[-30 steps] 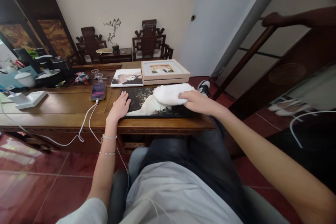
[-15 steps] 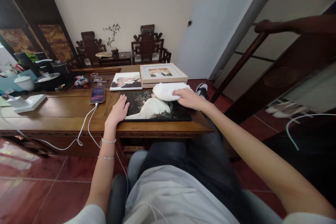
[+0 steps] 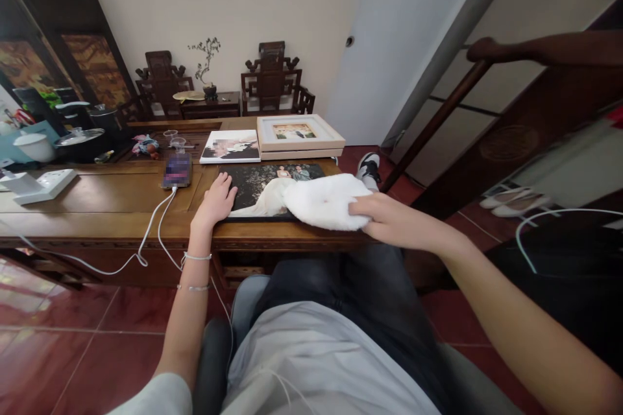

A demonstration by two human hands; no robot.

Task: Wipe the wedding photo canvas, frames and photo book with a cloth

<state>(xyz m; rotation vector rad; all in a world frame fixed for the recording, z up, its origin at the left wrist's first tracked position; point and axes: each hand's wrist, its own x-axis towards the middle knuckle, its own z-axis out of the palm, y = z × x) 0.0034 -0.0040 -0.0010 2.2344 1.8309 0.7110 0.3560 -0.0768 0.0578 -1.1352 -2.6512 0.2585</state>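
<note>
A dark photo print (image 3: 265, 185) lies flat on the wooden table (image 3: 111, 207) in front of me. My left hand (image 3: 214, 201) rests on its left edge, fingers spread flat and holding nothing. My right hand (image 3: 384, 220) grips a white cloth (image 3: 327, 201) that lies over the print's near right corner.
Behind the print sit a white-framed picture (image 3: 298, 134) on a stack and another print (image 3: 230, 146). A phone (image 3: 176, 170) with a white cable, a white power strip (image 3: 41, 185), cups and pots stand to the left. A stair rail (image 3: 511, 55) rises at right.
My right hand has drawn the white cloth from the print's far right edge toward me, to its near right corner. My left hand has stayed on the left edge.
</note>
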